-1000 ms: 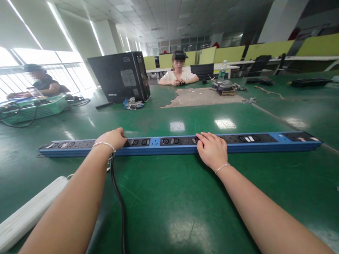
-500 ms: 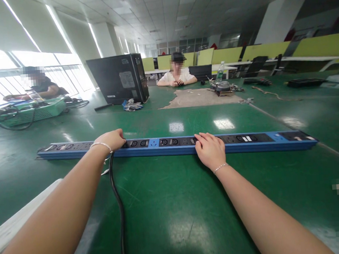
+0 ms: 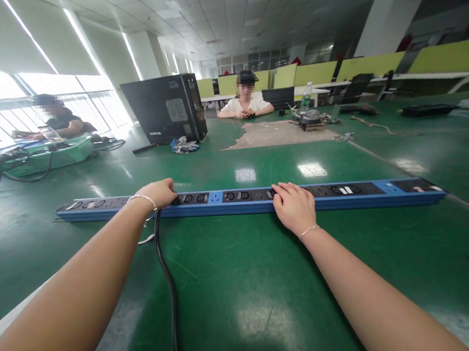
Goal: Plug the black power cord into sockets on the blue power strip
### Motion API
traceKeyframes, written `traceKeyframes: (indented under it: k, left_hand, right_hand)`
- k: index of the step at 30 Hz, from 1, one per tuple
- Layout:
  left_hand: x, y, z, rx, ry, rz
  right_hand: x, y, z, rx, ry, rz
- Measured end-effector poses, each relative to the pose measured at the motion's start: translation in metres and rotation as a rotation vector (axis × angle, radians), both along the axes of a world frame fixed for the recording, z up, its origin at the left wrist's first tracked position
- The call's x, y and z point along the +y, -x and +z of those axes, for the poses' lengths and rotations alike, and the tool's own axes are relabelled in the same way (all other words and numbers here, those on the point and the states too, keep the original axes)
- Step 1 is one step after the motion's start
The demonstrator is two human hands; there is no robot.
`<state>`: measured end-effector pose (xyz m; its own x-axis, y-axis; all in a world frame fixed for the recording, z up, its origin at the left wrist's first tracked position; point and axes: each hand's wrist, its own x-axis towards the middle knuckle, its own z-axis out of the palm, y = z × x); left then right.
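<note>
A long blue power strip (image 3: 245, 207) with black socket panels lies crosswise on the green table. My left hand (image 3: 159, 194) is closed over the sockets left of its middle, fingers pressed together. From beneath that hand a thick black power cord (image 3: 171, 288) runs down toward me; the cord's end is hidden in my grip. My right hand (image 3: 296, 206) holds the strip right of its middle, with the fingers over the top and the palm against the front side. A bit of thin white cord (image 3: 146, 240) shows by my left wrist.
At the back left stand a black computer case (image 3: 160, 111) and a green basket (image 3: 50, 160) with cables. Gloves (image 3: 184, 145) lie beside the case. One person (image 3: 245, 104) sits opposite, another (image 3: 57, 122) at far left. A bottle (image 3: 306, 97) stands at the back right.
Both hands keep their places on the power strip. The whole view has shifted slightly, so strip, cord and hands appear a little farther right.
</note>
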<state>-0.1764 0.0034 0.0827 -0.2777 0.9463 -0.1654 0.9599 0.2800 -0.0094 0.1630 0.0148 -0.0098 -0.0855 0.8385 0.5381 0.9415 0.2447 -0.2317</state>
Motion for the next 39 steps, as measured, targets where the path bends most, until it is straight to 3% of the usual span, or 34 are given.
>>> traceKeyframes:
  k: [6, 16, 39]
  left_hand:
    - [-0.002, -0.005, 0.002, 0.073, 0.027, -0.033]
    - [0.002, 0.0, -0.001, -0.003, 0.018, 0.011]
    - [-0.019, 0.006, -0.006, 0.0, -0.158, 0.016]
  right_hand:
    - [0.0, 0.0, 0.0, 0.013, 0.007, -0.006]
    - [-0.001, 0.0, 0.001, 0.017, 0.018, 0.004]
    - [0.0, -0.002, 0.0, 0.021, -0.01, 0.022]
